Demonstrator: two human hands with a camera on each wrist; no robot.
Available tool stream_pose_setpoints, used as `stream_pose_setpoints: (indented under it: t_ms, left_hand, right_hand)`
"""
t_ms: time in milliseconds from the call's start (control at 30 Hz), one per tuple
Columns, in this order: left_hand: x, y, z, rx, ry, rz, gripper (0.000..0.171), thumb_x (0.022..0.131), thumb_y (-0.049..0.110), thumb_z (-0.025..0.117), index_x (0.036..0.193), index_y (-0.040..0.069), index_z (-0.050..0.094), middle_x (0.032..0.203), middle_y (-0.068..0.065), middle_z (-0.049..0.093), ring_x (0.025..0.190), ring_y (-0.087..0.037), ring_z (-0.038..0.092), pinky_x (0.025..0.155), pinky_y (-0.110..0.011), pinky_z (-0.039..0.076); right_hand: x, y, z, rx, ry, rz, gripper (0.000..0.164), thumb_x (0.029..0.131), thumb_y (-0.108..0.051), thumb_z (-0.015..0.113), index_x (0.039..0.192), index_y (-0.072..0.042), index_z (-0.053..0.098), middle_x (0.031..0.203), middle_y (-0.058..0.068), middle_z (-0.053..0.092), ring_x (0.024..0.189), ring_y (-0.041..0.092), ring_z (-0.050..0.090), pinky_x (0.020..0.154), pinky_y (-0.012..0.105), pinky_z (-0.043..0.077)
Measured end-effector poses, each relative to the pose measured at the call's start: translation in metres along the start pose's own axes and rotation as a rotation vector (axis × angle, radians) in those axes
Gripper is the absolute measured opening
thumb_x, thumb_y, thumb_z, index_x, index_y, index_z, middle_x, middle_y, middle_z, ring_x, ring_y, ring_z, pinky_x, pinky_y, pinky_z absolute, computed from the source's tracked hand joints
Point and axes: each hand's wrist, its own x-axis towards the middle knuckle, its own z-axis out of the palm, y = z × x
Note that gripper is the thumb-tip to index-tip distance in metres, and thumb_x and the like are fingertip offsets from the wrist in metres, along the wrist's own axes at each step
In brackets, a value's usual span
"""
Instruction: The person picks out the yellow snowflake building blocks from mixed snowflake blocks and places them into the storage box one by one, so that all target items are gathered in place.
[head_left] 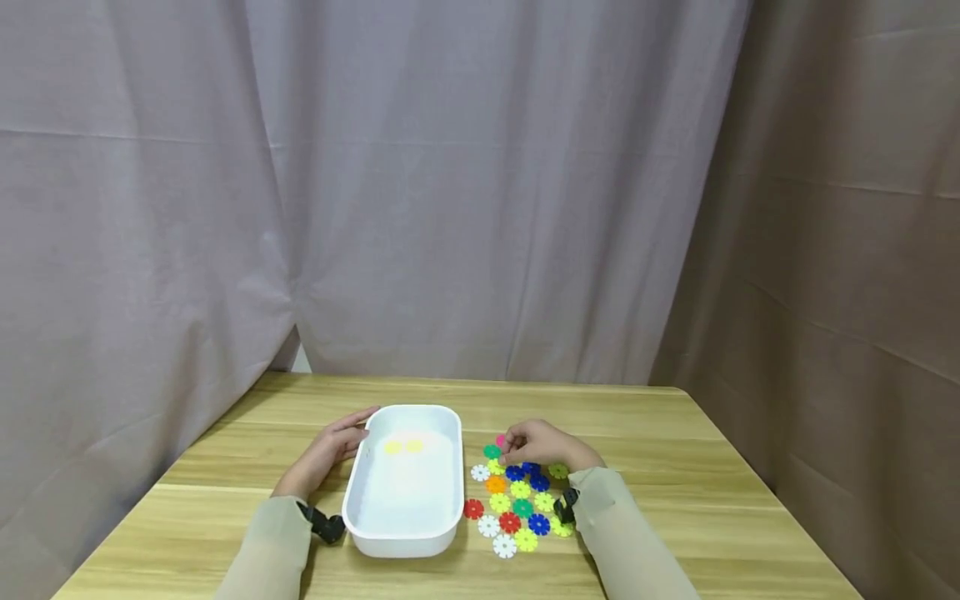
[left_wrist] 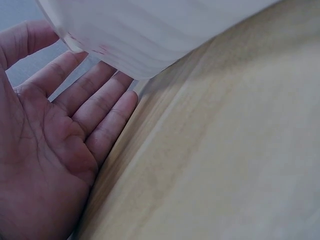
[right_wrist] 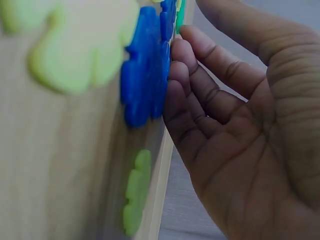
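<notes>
Left hand (head_left: 330, 450): fingers extended, touching white tray (head_left: 403, 546).
Right hand (head_left: 540, 443): fingers bent over notched discs (head_left: 522, 508); grip cannot be told.
White tray: left of notched discs, two yellow discs (head_left: 415, 447) inside.

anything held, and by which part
The left grip touches the left side of the tray, no clear hold; whether the right grip holds one of the discs cannot be told.

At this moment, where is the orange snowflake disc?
In the head view, the orange snowflake disc lies right of the white tray, just above a yellow disc.
</notes>
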Motion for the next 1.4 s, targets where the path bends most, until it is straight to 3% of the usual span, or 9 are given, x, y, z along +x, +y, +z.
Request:
stream_pose_setpoints:
  t_ms: [233, 533, 1000, 1400]
  left_hand:
    - [0.0005, -0.0012, -0.0003, -0.003, 0.002, -0.005, 0.053, 0.102, 0.017, 0.051, 0.154, 0.013, 0.042, 0.15, -0.02, 0.048, 0.135, -0.032, 0.049, 0.099, -0.025, 0.049]
    - [-0.0002, -0.0001, 0.0012, -0.003, 0.021, -0.017, 0.052, 0.102, 0.016, 0.05, 0.154, 0.015, 0.044, 0.152, -0.015, 0.046, 0.135, -0.028, 0.049, 0.1, -0.025, 0.048]
    - [-0.0008, -0.0005, 0.0033, -0.002, 0.02, -0.013, 0.053, 0.101, 0.017, 0.052, 0.153, 0.014, 0.044, 0.149, -0.019, 0.049, 0.134, -0.031, 0.05, 0.1, -0.026, 0.048]
    - [0.0, -0.0014, 0.0006, -0.006, 0.009, -0.008, 0.055, 0.1, 0.019, 0.054, 0.154, 0.014, 0.043, 0.151, -0.019, 0.047, 0.135, -0.032, 0.048, 0.101, -0.027, 0.048]
  right_hand:
    - [-0.0002, -0.001, 0.0028, 0.005, -0.015, 0.023, 0.022, 0.085, -0.023, 0.082, 0.091, -0.008, 0.067, 0.08, -0.001, 0.063, 0.069, 0.011, 0.051, 0.062, 0.025, 0.046]
    - [0.0, -0.003, 0.0026, 0.005, -0.027, 0.024, 0.018, 0.087, -0.017, 0.08, 0.093, -0.005, 0.068, 0.082, 0.0, 0.064, 0.073, 0.013, 0.054, 0.066, 0.027, 0.048]
    - [-0.0023, -0.0025, 0.0036, -0.033, -0.019, 0.012, 0.013, 0.091, -0.015, 0.076, 0.093, -0.005, 0.068, 0.081, 0.0, 0.063, 0.07, 0.012, 0.051, 0.063, 0.026, 0.045]
    - [0.0007, -0.0029, 0.0043, 0.016, -0.03, 0.024, 0.018, 0.088, -0.016, 0.078, 0.096, -0.004, 0.067, 0.084, 0.002, 0.063, 0.075, 0.014, 0.053, 0.066, 0.028, 0.047]
